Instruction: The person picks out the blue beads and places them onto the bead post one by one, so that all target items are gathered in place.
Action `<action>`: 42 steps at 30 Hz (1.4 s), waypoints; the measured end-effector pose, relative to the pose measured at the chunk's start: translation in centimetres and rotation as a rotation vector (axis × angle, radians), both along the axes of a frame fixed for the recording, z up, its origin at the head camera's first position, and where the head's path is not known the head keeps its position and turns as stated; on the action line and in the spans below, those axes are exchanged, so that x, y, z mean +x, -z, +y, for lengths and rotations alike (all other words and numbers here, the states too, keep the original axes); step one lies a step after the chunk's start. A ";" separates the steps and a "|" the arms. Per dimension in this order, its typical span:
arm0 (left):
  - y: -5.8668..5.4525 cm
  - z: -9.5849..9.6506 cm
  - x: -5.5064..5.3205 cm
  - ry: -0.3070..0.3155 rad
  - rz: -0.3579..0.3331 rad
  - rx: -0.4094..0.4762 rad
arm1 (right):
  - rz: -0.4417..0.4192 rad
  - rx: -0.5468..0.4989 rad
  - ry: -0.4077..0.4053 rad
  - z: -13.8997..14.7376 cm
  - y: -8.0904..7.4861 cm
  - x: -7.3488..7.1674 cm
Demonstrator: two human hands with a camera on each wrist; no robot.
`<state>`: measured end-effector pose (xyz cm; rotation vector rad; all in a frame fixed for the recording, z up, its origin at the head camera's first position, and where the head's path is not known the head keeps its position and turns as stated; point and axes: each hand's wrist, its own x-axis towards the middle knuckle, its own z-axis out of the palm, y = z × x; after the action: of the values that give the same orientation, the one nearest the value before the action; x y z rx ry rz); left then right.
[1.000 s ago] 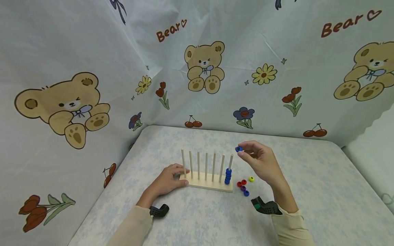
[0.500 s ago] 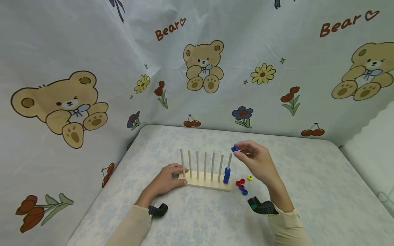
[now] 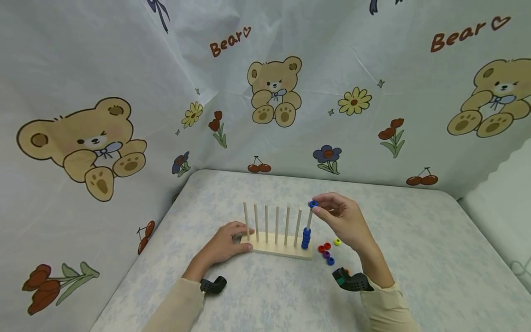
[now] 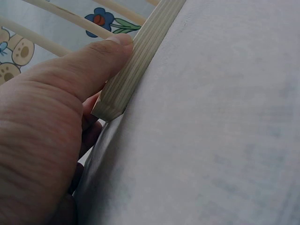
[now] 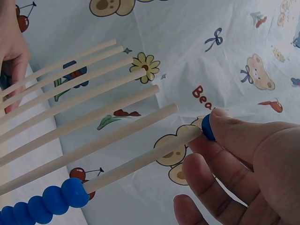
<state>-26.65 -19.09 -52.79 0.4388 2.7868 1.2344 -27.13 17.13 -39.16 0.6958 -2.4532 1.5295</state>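
Note:
A wooden rack (image 3: pixel 275 249) with a row of upright pegs stands on the table. Its rightmost peg carries a stack of several blue beads (image 3: pixel 306 239); the other pegs are bare. My left hand (image 3: pixel 226 240) grips the left end of the base, thumb on the front edge, as the left wrist view also shows. Between thumb and forefinger my right hand (image 3: pixel 342 219) pinches another blue bead (image 3: pixel 313 204). In the right wrist view this held bead (image 5: pixel 208 128) sits at the tip of the rightmost peg (image 5: pixel 145 161), above the stack.
Right of the rack lie loose beads: two red beads (image 3: pixel 324 247), a purple bead (image 3: pixel 326 254), a blue bead (image 3: pixel 330 261) and a yellow bead (image 3: pixel 338 241). An orange bit shows beside the right wrist camera (image 3: pixel 350 280). A printed cloth (image 3: pixel 232 78) hangs behind the table.
My right hand has moved left with the blue bead, from beside the rightmost peg to its tip. The left hand keeps its hold on the base.

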 end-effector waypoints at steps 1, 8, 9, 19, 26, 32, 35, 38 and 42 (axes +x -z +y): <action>0.0 0.0 0.0 -0.002 0.001 -0.001 | -0.007 -0.001 -0.003 0.0 0.0 0.0; 0.0 -0.1 0.2 -0.001 0.014 0.010 | -0.027 0.023 -0.014 -0.3 0.0 0.1; 0.0 -0.1 0.2 0.000 0.014 0.013 | -0.030 0.024 -0.013 -0.3 0.0 0.1; -0.3 0.2 0.3 -0.004 0.006 0.017 | -0.057 0.042 -0.028 0.0 0.1 0.0; -0.2 0.2 0.1 -0.015 -0.002 0.001 | -0.070 0.039 -0.033 0.1 -0.2 0.1; -0.2 0.3 0.2 -0.016 0.007 -0.003 | -0.065 0.050 -0.032 0.2 -0.3 0.3; -0.3 0.3 0.2 -0.017 0.006 0.003 | -0.065 0.059 -0.030 0.2 -0.3 0.3; -0.3 0.3 0.2 -0.019 -0.001 0.005 | -0.070 0.059 -0.037 0.2 -0.2 0.2; -0.3 0.2 0.2 -0.017 -0.006 0.007 | -0.072 0.064 -0.047 0.2 -0.2 0.1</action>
<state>-26.46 -18.89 -52.52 0.4118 2.7877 1.2475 -27.00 17.37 -39.01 0.7268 -2.5659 1.5242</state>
